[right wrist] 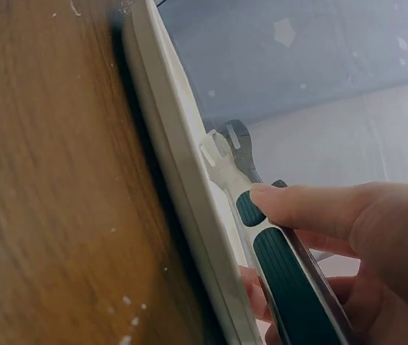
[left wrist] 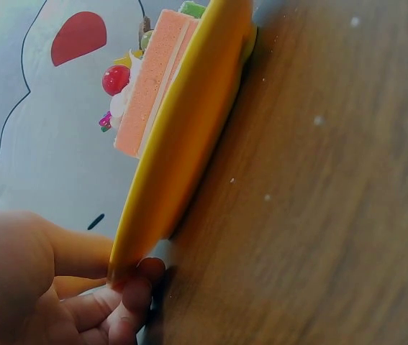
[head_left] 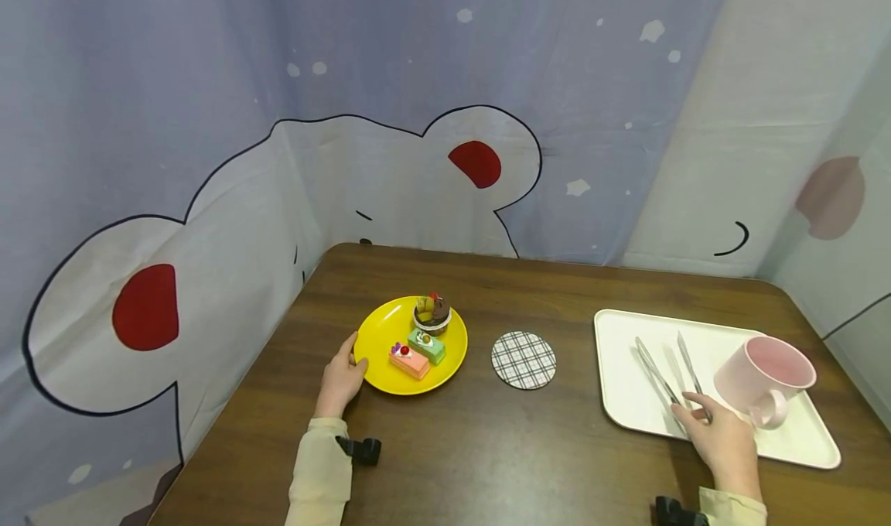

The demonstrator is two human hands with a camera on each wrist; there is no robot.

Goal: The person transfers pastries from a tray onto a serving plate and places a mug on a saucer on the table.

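Observation:
My left hand (head_left: 342, 380) pinches the near-left rim of a yellow plate (head_left: 379, 340), its thumb above and fingers beneath in the left wrist view. On the plate sit a pink cake slice (head_left: 409, 362) with a red berry, a green cake slice (head_left: 428, 346) and a chocolate cupcake (head_left: 433, 317). My right hand (head_left: 720, 437) holds metal tongs (head_left: 653, 367) over the white tray (head_left: 619, 402). The right wrist view shows green grips on the tongs (right wrist: 284, 277), slotted tips, and my thumb on a grip.
A pink mug (head_left: 745, 383) stands on the tray's right side, close to my right hand. Between plate and tray lies a round plaid coaster (head_left: 524, 360). A printed curtain (head_left: 390, 46) hangs behind the brown wooden table (head_left: 487, 449).

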